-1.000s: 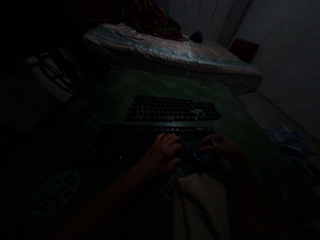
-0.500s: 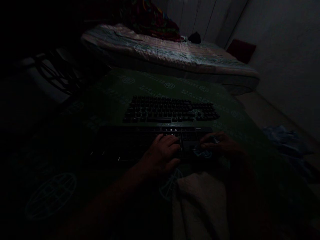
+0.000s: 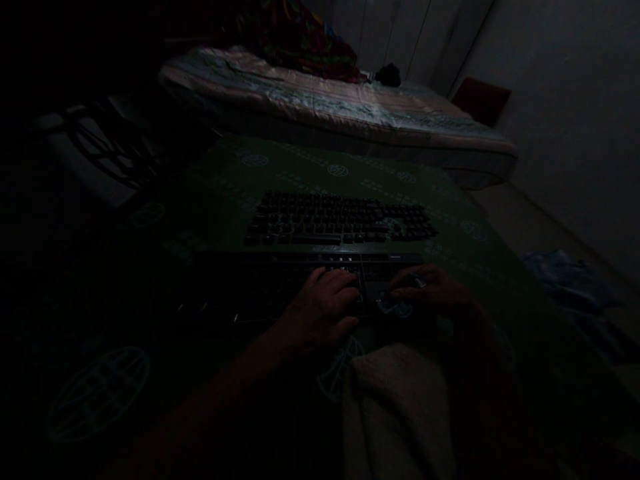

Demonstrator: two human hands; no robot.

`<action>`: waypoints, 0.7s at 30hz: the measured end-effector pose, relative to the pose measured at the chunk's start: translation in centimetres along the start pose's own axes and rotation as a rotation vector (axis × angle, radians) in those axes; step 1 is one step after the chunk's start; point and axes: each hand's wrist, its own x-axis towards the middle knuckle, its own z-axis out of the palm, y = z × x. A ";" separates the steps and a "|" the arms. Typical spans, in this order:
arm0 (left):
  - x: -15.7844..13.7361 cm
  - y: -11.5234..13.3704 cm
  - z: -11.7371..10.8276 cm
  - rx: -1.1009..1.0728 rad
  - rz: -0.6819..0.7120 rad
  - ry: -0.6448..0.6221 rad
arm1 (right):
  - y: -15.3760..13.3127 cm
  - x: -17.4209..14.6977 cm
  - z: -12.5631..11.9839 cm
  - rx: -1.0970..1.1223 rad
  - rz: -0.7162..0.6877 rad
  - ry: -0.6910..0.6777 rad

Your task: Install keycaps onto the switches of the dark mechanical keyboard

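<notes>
A dark keyboard base point(image 3: 270, 287) lies across the green table cover, and its left part is lost in shadow. My left hand point(image 3: 327, 297) rests flat on its right half, fingers stretched out and slightly apart. Over the right end of the base, my right hand point(image 3: 425, 287) is closed, thumb towards the fingers. Between them and just below is what looks like a dark cloth with pale blue markings point(image 3: 397, 308); its edges are hard to make out. Behind the base, loose black keycaps point(image 3: 325, 217) are laid out in rows like a full keyboard.
A folded beige cloth point(image 3: 395, 400) lies at the near side, below my hands. The green printed cover point(image 3: 295, 160) reaches back to a bed point(image 3: 340, 110). A dark chair-like frame point(image 3: 110, 150) stands at left; bluish fabric point(image 3: 570, 277) lies on the floor at right.
My right hand has shifted a little to the left over the base, and the blue-marked cloth has moved with it. My left hand has stayed in place.
</notes>
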 end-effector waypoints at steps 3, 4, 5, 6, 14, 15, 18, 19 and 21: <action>0.0 0.0 0.0 -0.003 0.008 0.004 | 0.0 -0.2 -0.3 0.016 0.060 -0.004; 0.0 0.0 -0.1 -0.005 0.008 -0.001 | 0.0 -0.3 -0.4 0.029 0.074 -0.002; 0.0 0.0 -0.1 -0.006 0.007 -0.007 | 0.0 -0.3 -0.4 0.044 0.082 0.002; 0.1 0.0 -0.2 -0.005 0.004 -0.012 | 0.0 -0.3 -0.5 0.058 0.086 0.003; 0.0 0.0 -0.1 -0.010 0.009 0.011 | 0.6 -0.6 -0.9 0.045 0.110 0.021; -0.1 0.0 -0.1 -0.013 0.011 0.012 | 0.7 -0.7 -0.9 0.051 0.108 0.033; -0.1 -0.1 0.1 -0.014 0.010 0.012 | 0.7 -0.6 -0.9 0.060 0.059 -0.002; 0.0 -0.1 0.0 -0.012 0.007 0.008 | 0.8 -0.5 -0.9 0.059 0.053 -0.029; 0.0 -0.1 0.0 -0.006 0.003 -0.008 | 1.0 -0.5 -1.1 0.064 0.076 -0.053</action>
